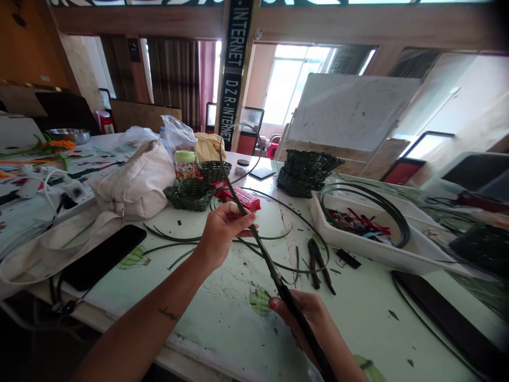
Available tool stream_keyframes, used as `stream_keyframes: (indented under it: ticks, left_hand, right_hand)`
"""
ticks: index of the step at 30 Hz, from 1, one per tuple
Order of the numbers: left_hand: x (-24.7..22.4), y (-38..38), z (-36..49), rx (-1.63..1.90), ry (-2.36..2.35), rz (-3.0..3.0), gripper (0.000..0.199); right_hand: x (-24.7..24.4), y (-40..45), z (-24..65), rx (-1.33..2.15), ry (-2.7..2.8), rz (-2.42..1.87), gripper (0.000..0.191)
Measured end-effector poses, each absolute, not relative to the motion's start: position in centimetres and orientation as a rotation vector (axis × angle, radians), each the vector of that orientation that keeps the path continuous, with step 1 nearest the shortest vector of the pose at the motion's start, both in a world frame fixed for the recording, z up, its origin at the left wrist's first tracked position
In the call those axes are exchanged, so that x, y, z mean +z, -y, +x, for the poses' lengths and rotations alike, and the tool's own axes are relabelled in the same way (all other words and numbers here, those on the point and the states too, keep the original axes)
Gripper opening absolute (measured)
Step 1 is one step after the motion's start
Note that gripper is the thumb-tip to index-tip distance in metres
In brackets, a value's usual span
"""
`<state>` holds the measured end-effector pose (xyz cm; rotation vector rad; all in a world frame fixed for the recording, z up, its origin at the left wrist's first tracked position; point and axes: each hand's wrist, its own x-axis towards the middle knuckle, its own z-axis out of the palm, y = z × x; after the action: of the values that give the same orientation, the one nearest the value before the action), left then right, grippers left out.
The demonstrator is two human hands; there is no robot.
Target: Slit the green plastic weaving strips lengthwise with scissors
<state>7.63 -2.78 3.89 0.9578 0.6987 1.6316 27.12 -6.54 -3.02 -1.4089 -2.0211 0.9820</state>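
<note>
My left hand (225,228) pinches a long dark green strip (234,193) between thumb and fingers; the strip arcs upward and away above the table. My right hand (306,318) is closed around the black handles of scissors (292,305). Their narrow blades point up toward my left hand and lie along the strip; whether they are parted cannot be made out. Loose dark strips (274,265) curve over the table below. Beyond my left hand is a red packet (242,198). Pliers (315,262) lie on the table beyond my right hand.
Small dark woven baskets (191,193) stand near a cream bag (135,185), and taller woven ones (306,172) at the back. A white tray (322,217) holds coiled strips and colourful scraps. A phone (105,257) lies left; a long black case (441,318) lies right.
</note>
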Motion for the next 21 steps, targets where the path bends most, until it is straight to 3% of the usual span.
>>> stream_keyframes:
  ticks: [21]
  left_hand:
    - [4.2, 2.5, 6.8, 1.667, -0.710, 0.946, 0.019]
  right_hand:
    - [-1.1, 7.3, 26.8, 1.001, 2.080, -1.447, 0.045]
